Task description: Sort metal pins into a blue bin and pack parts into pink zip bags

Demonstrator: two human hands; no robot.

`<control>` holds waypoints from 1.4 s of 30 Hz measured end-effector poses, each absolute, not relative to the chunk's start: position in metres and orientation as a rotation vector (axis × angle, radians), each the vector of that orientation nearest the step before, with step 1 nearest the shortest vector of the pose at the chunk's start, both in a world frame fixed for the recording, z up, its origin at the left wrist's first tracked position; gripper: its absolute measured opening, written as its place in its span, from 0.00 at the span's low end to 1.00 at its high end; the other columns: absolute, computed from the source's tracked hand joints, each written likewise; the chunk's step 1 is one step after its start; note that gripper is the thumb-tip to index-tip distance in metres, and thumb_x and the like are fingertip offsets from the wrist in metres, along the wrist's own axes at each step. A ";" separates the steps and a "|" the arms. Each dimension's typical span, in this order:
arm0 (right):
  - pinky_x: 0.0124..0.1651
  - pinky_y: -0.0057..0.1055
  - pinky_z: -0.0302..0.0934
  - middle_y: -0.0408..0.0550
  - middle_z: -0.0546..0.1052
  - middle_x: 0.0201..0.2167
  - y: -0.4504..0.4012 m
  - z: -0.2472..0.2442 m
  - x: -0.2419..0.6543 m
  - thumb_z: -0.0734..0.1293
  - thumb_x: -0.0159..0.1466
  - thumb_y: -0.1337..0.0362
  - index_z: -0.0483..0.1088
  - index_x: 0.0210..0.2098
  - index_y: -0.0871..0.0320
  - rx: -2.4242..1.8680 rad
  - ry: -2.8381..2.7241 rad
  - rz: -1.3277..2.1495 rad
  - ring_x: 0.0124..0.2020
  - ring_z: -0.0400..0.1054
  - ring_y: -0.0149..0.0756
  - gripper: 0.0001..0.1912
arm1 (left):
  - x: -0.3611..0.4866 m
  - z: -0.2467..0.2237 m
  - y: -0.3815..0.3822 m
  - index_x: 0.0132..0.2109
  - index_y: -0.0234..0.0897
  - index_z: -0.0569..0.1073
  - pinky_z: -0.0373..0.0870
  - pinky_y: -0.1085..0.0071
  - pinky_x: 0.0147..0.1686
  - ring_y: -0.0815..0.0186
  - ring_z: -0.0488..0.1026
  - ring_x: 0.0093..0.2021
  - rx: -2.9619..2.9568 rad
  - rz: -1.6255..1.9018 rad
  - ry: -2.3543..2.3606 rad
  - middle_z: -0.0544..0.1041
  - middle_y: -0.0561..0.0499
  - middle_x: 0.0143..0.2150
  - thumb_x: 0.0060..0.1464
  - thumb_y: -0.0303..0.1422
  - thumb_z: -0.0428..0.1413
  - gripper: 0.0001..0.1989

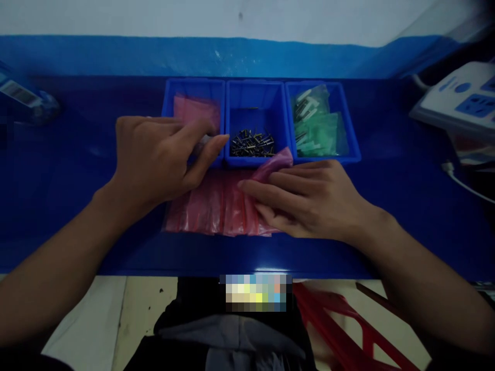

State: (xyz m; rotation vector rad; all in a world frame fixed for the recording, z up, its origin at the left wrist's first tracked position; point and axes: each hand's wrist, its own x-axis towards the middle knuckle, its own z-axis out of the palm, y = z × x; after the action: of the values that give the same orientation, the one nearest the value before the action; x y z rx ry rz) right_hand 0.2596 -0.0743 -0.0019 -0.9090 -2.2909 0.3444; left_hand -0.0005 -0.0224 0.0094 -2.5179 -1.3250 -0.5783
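Observation:
My left hand (162,152) reaches over the front of the left blue bin (167,95), its thumb and index finger apart and slightly blurred. Pink plastic bags (197,109) lie inside that bin. With closed fingers, my right hand (305,198) grips a pink plastic bag (284,156), whose upper end sticks up past the fingers. Beneath both hands, a row of overlapping pink zip bags (204,206) lies flat on the blue table. Small dark metal screws or rivets (253,143) are heaped in the middle bin (257,93), just beyond my hands.
The right bin (353,149) holds green-tinted bags (319,134) with white pieces. A power strip (464,98) with a white cable (464,180) is at the right, and a package with a barcode (21,93) at the left. A red stool (340,324) stands below the table edge.

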 end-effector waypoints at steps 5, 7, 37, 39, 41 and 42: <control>0.34 0.30 0.63 0.42 0.79 0.31 -0.077 0.001 0.262 0.64 0.69 0.63 0.70 0.58 0.57 -0.725 -2.617 -0.191 0.32 0.74 0.32 0.18 | -0.001 0.003 -0.023 0.48 0.44 0.79 0.52 0.71 0.29 0.67 0.63 0.20 -2.456 -0.495 -1.243 0.64 0.54 0.18 0.69 0.53 0.39 0.29; 0.35 0.30 0.63 0.41 0.79 0.31 -0.079 0.002 0.262 0.62 0.70 0.64 0.69 0.57 0.58 -0.714 -2.613 -0.197 0.33 0.74 0.31 0.17 | -0.001 0.002 -0.022 0.54 0.45 0.78 0.54 0.71 0.30 0.66 0.67 0.21 -2.438 -0.520 -1.210 0.68 0.53 0.20 0.69 0.53 0.41 0.27; 0.21 0.31 0.61 0.35 0.83 0.35 -0.088 0.014 0.251 0.75 0.61 0.68 0.81 0.43 0.44 -0.768 -1.748 0.685 0.24 0.69 0.29 0.13 | 0.020 0.015 -0.048 0.69 0.50 0.63 0.86 0.66 0.43 0.56 0.81 0.52 -3.511 -1.556 -0.756 0.80 0.55 0.57 0.56 0.35 0.68 0.37; 0.19 0.32 0.56 0.36 0.83 0.34 -0.082 0.015 0.254 0.74 0.60 0.67 0.81 0.41 0.43 -0.785 -1.654 0.652 0.21 0.64 0.29 0.12 | 0.020 0.016 -0.046 0.65 0.43 0.70 0.85 0.70 0.46 0.61 0.82 0.51 -3.455 -1.824 -1.017 0.81 0.53 0.54 0.59 0.26 0.64 0.29; 0.22 0.32 0.58 0.37 0.81 0.31 -0.074 0.014 0.257 0.73 0.60 0.66 0.81 0.37 0.44 -0.794 -1.537 0.556 0.22 0.64 0.31 0.09 | 0.019 0.016 -0.042 0.60 0.38 0.74 0.84 0.76 0.43 0.65 0.83 0.47 -3.311 -2.096 -1.198 0.83 0.52 0.50 0.61 0.23 0.62 0.22; 0.24 0.32 0.59 0.38 0.80 0.29 -0.070 0.014 0.258 0.73 0.59 0.66 0.80 0.35 0.45 -0.799 -1.490 0.496 0.24 0.64 0.32 0.07 | 0.019 0.015 -0.038 0.58 0.37 0.75 0.83 0.77 0.41 0.66 0.83 0.45 -3.225 -2.215 -1.230 0.83 0.52 0.48 0.60 0.23 0.62 0.19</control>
State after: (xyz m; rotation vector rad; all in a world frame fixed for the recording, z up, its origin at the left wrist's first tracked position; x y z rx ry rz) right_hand 0.2583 -0.0700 0.0135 -0.7991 -1.4898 0.4956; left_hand 0.0186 -0.0384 0.0149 -3.2251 -1.2296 -2.2154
